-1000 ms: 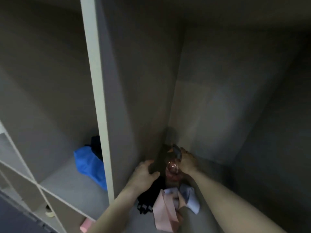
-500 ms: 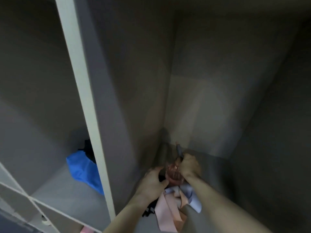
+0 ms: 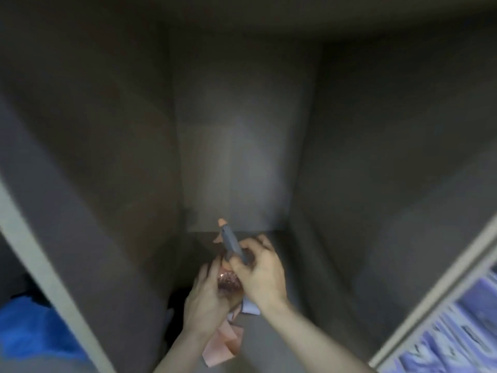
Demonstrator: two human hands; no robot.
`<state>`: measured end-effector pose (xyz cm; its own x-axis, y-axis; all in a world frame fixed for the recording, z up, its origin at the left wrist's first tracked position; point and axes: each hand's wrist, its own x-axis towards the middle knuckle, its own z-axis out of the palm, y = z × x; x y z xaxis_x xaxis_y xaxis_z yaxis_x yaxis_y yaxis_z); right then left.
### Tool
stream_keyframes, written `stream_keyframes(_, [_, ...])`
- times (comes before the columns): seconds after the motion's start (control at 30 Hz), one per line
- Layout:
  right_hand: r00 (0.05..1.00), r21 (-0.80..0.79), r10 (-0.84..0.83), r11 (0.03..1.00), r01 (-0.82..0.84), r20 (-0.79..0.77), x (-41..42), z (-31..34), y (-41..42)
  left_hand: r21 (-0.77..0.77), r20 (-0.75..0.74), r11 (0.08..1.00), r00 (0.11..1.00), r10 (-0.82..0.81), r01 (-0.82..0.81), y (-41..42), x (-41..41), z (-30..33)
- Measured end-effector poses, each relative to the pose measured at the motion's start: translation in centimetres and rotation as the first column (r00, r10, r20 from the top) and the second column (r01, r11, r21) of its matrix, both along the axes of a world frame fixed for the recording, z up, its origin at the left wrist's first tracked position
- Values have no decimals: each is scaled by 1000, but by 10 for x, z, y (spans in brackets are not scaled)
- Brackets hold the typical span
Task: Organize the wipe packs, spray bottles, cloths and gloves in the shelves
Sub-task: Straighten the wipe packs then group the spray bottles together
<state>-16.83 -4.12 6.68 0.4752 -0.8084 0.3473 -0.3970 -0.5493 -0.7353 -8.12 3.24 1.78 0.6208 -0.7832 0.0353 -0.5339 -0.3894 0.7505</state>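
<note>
Placing a spray bottle (image 3: 227,281), judged the step in hand: you hold it inside the middle compartment, low and near the back wall (image 3: 242,170). Your right hand (image 3: 259,270) curls round its grey trigger head; your left hand (image 3: 205,300) cups the pinkish body from the side. Cloths (image 3: 223,343), pink and pale, lie on the shelf floor just beneath your wrists. Next move, likely: set the bottle upright behind the cloths, then let go with both hands.

A storage spot indoors: deep grey shelf compartments (image 3: 376,184) holding cloths (image 3: 223,345) and purple wipe packs (image 3: 462,332).
</note>
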Motion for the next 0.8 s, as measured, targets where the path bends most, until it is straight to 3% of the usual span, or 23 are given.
stream_keyframes(0.13, [987, 291, 157, 945, -148, -10, -40, 0, 18, 17, -27, 997, 997, -68, 69, 14, -32, 4])
stream_keyframes(0.37, [984, 143, 143, 982, -127, -106, -129, 1, 33, 42, 121, 993, 986, -118, 114, 32, -112, 12])
stream_keyframes(0.53, [981, 78, 114, 992, -103, -155, -209, -3, 41, 40, 84, 985, 981, -173, 170, 38, -188, 7])
stream_keyframes(0.8, [980, 122, 93, 990, -72, -177, -336, -10, 33, 3, -13, 973, 973, -229, 230, 33, -315, 8])
